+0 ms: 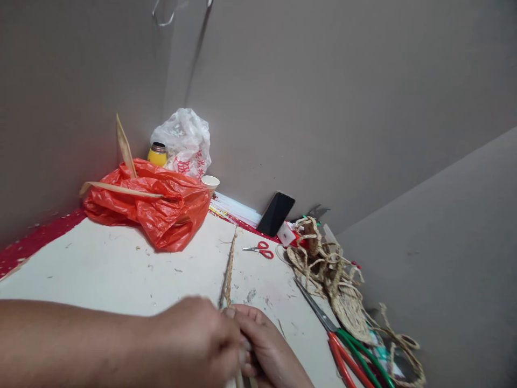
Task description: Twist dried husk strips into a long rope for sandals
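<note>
A thin braided straw cord (230, 269) runs away from my hands over the white tabletop, its far end tapering to a few loose fibres. My right hand (274, 347) pinches the near end of the braid between thumb and fingers. Reaching in from the left, my left hand (197, 337) is closed at the same spot, slightly blurred and partly covering the right fingers. Straw strands show below the two hands, though their ends are hidden. Small red-handled scissors (262, 249) lie just beyond the braid, to the right.
An orange plastic bag (161, 210) with straw strips sits at the back left, near a yellow jar (157, 154), a white bag (186, 134) and a paper cup (210, 182). A phone (277, 214) leans on the wall. Large shears (329, 326) and coiled braid (349, 304) lie right.
</note>
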The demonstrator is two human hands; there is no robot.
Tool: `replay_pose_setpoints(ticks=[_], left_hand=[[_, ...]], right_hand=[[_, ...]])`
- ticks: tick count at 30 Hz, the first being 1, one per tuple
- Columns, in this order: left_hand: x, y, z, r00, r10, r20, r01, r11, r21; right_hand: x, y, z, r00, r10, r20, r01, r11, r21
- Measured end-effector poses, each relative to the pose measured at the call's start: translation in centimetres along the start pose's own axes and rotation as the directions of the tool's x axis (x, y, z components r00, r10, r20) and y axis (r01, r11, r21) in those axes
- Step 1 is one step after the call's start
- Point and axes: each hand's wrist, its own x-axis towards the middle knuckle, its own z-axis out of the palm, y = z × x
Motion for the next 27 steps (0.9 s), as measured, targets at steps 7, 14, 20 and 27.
replay_pose_setpoints(ticks=[7, 14, 20, 27], left_hand=[[1.2, 0.3, -0.5, 0.969, -0.218, 0.118, 0.241, 0.713, -0.658], [1.6, 0.2, -1.4, 0.958, -0.237, 0.162, 0.284, 0.703, -0.653], [1.3, -0.1, -2.0, 0.986, -0.162, 0.046, 0.168, 0.947, -0.272], [1.3, -0.2, -2.3, 0.986, -0.164, 0.014, 0.164, 0.970, -0.177]], right_hand=[[-0.3, -0.3, 0.0, 0.999, -0.038, 0.019, 0.039, 0.997, -0.065], [-0.2, -0.6, -0.8, 0.999, -0.048, 0.007, 0.049, 0.970, -0.236], [0.1, -0.3, -1.5, 0.998, -0.062, -0.016, 0.052, 0.925, -0.376], [0.3, -0.4, -1.3, 0.998, -0.050, 0.030, 0.058, 0.896, -0.439]])
